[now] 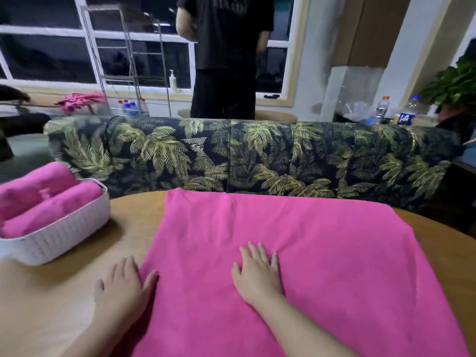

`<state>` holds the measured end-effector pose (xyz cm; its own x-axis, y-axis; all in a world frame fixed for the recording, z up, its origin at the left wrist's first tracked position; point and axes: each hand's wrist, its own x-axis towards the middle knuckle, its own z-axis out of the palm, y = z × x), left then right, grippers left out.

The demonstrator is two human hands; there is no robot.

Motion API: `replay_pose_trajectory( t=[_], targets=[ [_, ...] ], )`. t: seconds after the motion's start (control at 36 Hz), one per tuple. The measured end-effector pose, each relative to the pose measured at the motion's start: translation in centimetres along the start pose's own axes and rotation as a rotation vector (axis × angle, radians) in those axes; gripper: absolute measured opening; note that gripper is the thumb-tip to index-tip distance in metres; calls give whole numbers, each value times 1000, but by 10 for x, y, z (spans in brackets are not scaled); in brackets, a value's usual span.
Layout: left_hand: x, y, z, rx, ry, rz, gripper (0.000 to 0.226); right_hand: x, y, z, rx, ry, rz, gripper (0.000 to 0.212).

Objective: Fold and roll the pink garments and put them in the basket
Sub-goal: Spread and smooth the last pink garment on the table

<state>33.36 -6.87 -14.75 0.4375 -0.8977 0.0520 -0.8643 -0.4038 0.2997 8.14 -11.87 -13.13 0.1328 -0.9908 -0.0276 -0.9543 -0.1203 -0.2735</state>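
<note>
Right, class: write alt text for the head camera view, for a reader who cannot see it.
Two open hands, the left hand at its edge and the right hand flat on it, smooth a pink garment spread on a round wooden table. At left, a white basket holds two rolled pink garments.

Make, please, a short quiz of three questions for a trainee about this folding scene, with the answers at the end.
1. True or false: the white basket already holds two rolled pink garments.
2. Where does the left hand rest? A) inside the basket B) on the wooden table at the left edge of the flat pink garment C) on the sofa back
3. Fill in: the right hand lies ____ on the flat pink garment, fingers straight.

Key: 1 true; 2 B; 3 flat (palm down).
</note>
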Motion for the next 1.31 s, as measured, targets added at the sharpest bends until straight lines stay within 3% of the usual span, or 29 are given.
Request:
replay_pose_trajectory(
  t=[0.14,0.22,0.28,0.36,0.42,0.47,0.56,0.61,0.67,0.83,0.97,1.03,1.08,1.19,1.31],
  targets=[
    [3,23,-17,-485,50,205,27,3,-1,1,-1,40,12,54],
    [-2,54,-22,-670,52,368,37,11,-9,-1,107,145,17,38],
    [-8,72,-20,-728,-64,478,38,16,-21,-8,401,201,-6,31],
    [-14,85,-14,-726,-310,528,46,16,-36,-12,767,89,-56,33],
    [-15,85,-8,-754,-352,491,49,15,-35,-3,680,48,-96,40],
    [-17,79,-3,-784,-277,383,49,14,-27,8,455,75,-172,43],
    [-11,64,8,-613,31,215,28,12,-25,13,249,98,-295,48],
    [-10,61,8,-425,58,107,38,12,-27,12,217,110,-326,50],
    [-12,68,9,-420,9,61,49,12,-28,12,195,105,-326,50],
    [-23,94,24,-670,9,221,42,9,-25,7,230,70,-281,51],
    [-27,92,1,-894,180,238,30,11,-27,10,271,79,-237,44],
    [-17,74,-21,-924,244,201,26,10,-27,11,241,79,-216,53],
    [-4,44,-50,-851,303,150,26,8,-28,10,200,77,-201,71],
    [25,-28,-99,-538,410,68,27,8,-26,10,68,18,-206,50],
    [21,-64,-112,-49,269,46,30,3,-25,8,45,-15,-197,50]
  ],
)
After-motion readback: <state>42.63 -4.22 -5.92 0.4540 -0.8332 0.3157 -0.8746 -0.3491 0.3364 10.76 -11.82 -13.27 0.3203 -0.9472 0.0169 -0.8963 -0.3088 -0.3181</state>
